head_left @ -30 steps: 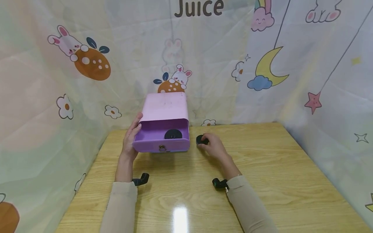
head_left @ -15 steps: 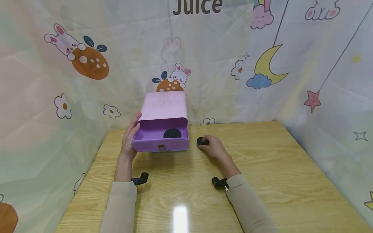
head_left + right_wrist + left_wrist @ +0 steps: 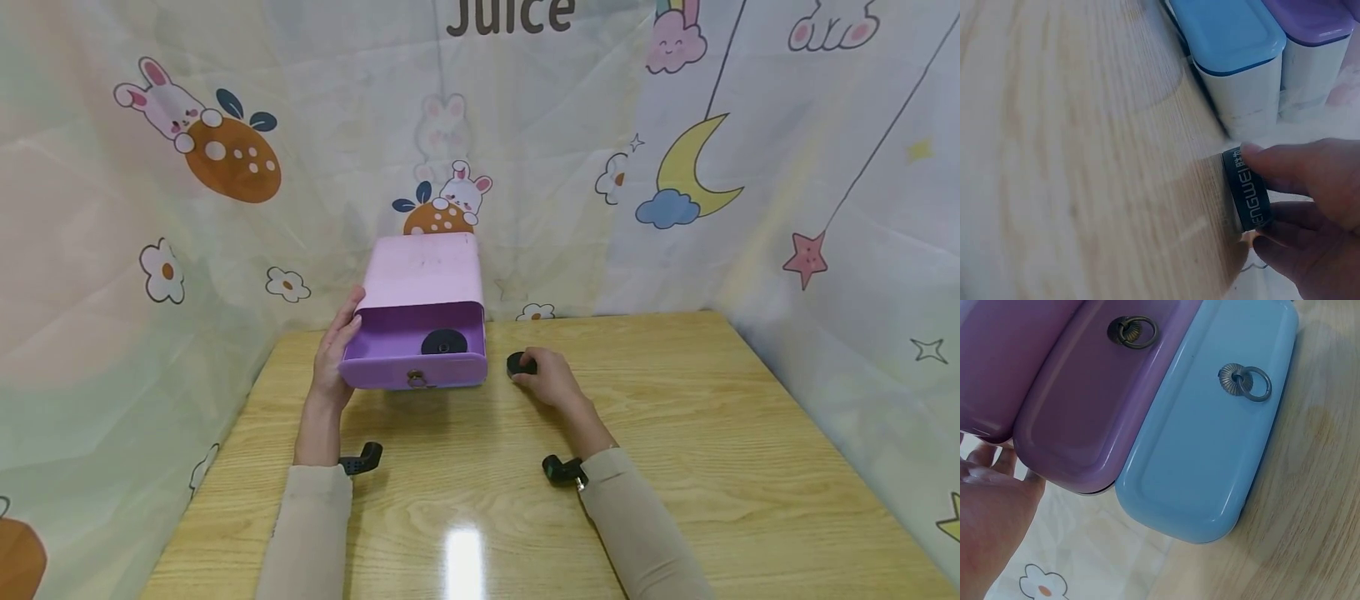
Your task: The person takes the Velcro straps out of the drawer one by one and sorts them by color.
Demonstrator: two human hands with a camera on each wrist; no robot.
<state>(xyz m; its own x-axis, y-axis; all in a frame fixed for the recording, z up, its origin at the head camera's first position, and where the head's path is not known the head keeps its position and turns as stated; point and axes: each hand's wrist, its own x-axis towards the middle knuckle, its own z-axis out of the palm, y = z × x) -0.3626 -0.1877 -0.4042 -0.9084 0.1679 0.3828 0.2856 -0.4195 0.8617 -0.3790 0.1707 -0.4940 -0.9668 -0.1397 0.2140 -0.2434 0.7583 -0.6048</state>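
Observation:
A small drawer unit with a pink top (image 3: 423,271) stands at the table's back. Its purple upper drawer (image 3: 360,373) is pulled out. A round black roll (image 3: 444,342) lies in that drawer. My left hand (image 3: 334,350) rests along the unit's left side, its fingers extended against it. Right of the unit, my right hand (image 3: 551,377) pinches a black tape roll (image 3: 1247,190) with pale lettering, thumb on one side and fingers on the other. The roll stands close over the wood.
Below the pulled-out drawer sit another purple drawer (image 3: 1088,403) and a blue drawer (image 3: 1200,425), each with a metal ring pull. The wooden table (image 3: 465,475) reaches a printed cloth backdrop (image 3: 555,208) behind and at both sides.
My right hand and the tape roll have shifted slightly toward me since a second ago, then stayed nearly still. The left hand keeps its place on the unit, and the drawer remains pulled out.

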